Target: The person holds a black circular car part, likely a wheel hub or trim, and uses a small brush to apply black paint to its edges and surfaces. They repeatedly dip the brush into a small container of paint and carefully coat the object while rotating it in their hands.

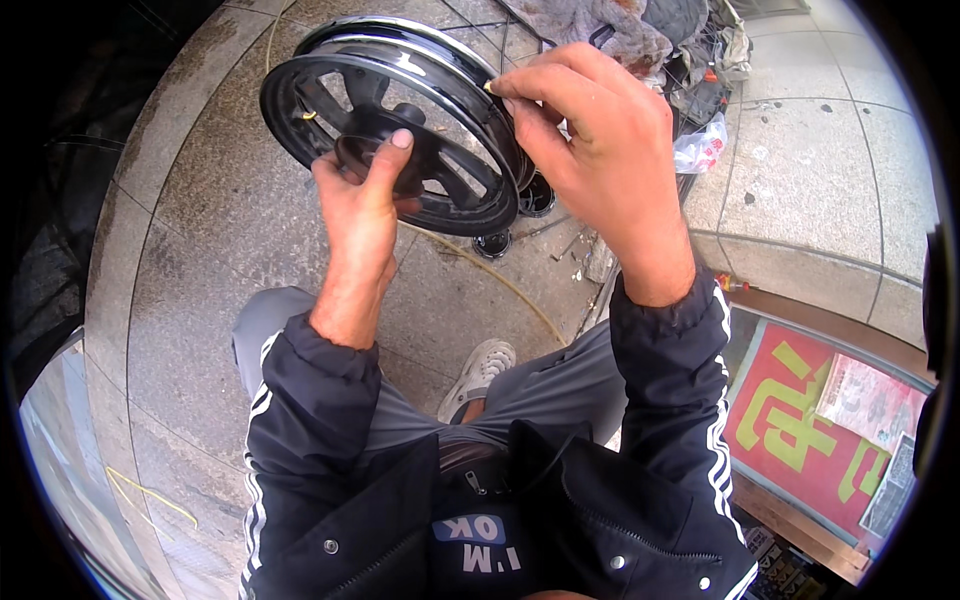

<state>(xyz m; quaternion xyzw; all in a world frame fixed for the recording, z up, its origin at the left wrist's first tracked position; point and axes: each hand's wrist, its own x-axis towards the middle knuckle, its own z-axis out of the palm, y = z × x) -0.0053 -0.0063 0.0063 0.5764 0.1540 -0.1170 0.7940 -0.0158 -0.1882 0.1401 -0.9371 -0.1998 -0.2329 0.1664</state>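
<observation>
A black spoked wheel rim [330, 60] with a shiny outer edge is held up in front of me, tilted toward the camera. My left hand [365, 200] grips it at the hub, thumb up over a spoke. My right hand [600, 140] is at the rim's right edge, its thumb and forefinger pinched on something small and pale that is too small to name. Both forearms wear black sleeves with white stripes.
Grey stone paving [200, 230] lies below, with small black round parts [492, 243] and a thin yellowish cord [500, 280] on it. A heap of rags, cables and a plastic bag [700, 145] sits at the top right. A red and yellow mat [800, 410] lies lower right. My shoe [480, 370] shows between my knees.
</observation>
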